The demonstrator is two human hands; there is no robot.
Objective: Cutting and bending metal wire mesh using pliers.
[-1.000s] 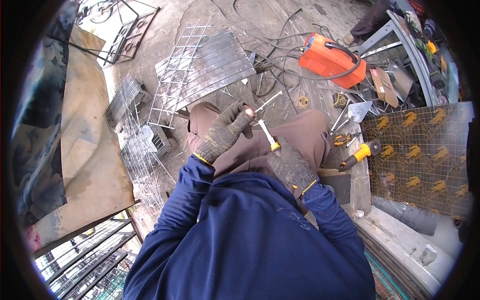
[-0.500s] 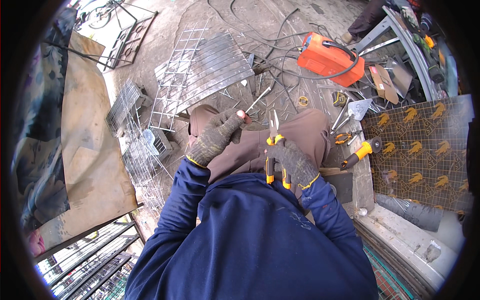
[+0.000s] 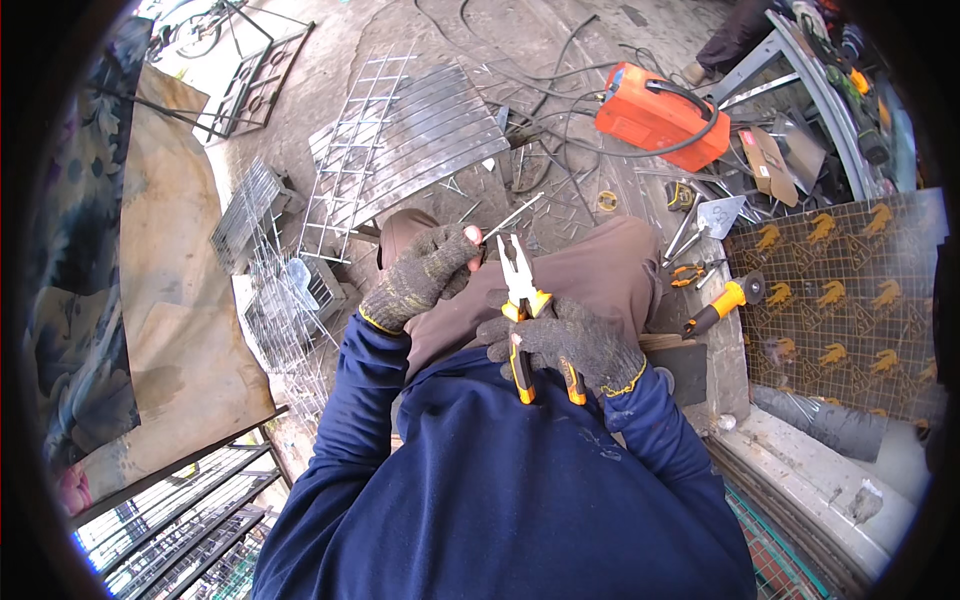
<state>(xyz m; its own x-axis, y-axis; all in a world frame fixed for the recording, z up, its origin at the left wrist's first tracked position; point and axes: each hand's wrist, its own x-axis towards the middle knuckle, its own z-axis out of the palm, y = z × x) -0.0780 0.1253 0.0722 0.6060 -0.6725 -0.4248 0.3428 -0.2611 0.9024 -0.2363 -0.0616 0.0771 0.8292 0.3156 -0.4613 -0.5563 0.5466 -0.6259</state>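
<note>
Both hands wear dark knit gloves with yellow cuffs, held over my brown-trousered lap. My left hand (image 3: 425, 275) is closed, pinching a thin metal rod (image 3: 516, 216) between bare thumb and fingertips. The rod slants up and to the right. My right hand (image 3: 580, 345) wraps round a pair of combination pliers (image 3: 516, 272) with yellow-and-black handles. Their jaws point up, spread slightly apart, a little below the rod and not touching it.
Ahead lie a metal grid (image 3: 365, 120) and a ribbed metal panel (image 3: 445, 125). An orange machine (image 3: 650, 115) with cables stands farther right. At my right are an angle grinder (image 3: 722, 305), other pliers (image 3: 688, 273) and a tape measure (image 3: 680, 195). Wire mesh (image 3: 285, 310) leans at left.
The pliers have moved left toward the rod, and their jaws and handles have spread apart. My left hand has shifted slightly left and down, still pinching the rod.
</note>
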